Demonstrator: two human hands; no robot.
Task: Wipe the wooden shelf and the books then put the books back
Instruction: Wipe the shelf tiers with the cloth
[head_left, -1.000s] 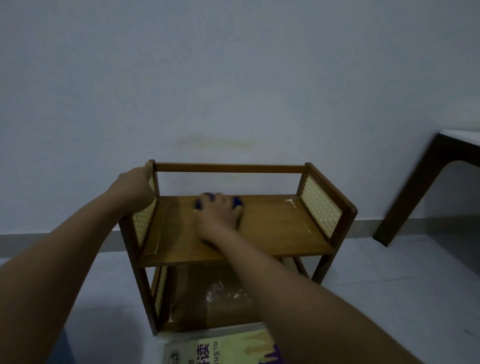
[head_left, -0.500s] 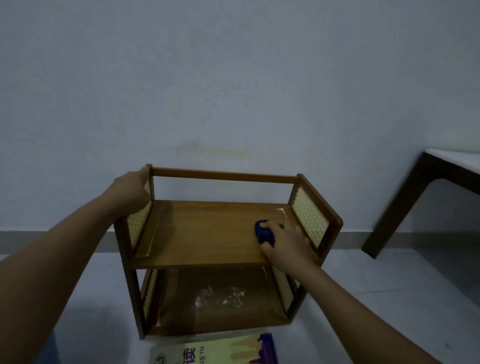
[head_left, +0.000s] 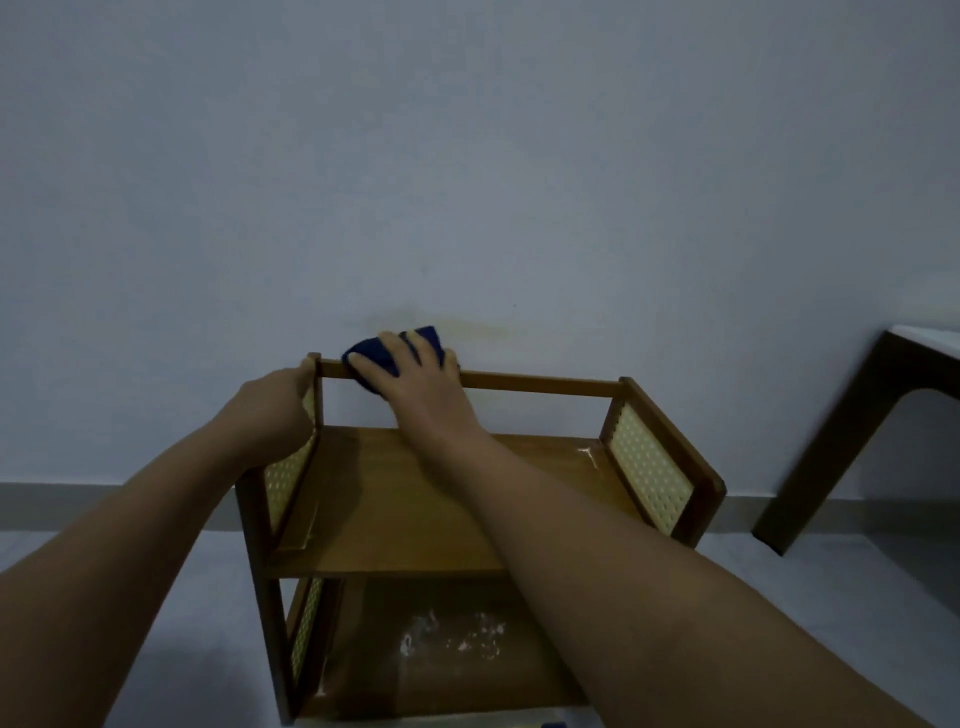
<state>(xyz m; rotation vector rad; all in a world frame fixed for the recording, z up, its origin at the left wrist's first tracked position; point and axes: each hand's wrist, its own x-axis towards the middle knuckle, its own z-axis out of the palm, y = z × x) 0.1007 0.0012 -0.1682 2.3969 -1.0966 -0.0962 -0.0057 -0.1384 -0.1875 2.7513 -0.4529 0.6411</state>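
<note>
While the shelf (head_left: 415, 499) stands empty on the floor against the wall, my right hand (head_left: 415, 384) presses a blue cloth (head_left: 371, 358) onto its back rail and my left hand (head_left: 270, 415) grips the left side panel. The lower board (head_left: 447, 644) shows white smears, so wiping seems unfinished; no books are back.

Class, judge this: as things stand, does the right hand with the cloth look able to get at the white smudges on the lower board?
Probably yes: the shelf front is open, nothing covers the smudges; the right hand must leave the top rail.
</note>
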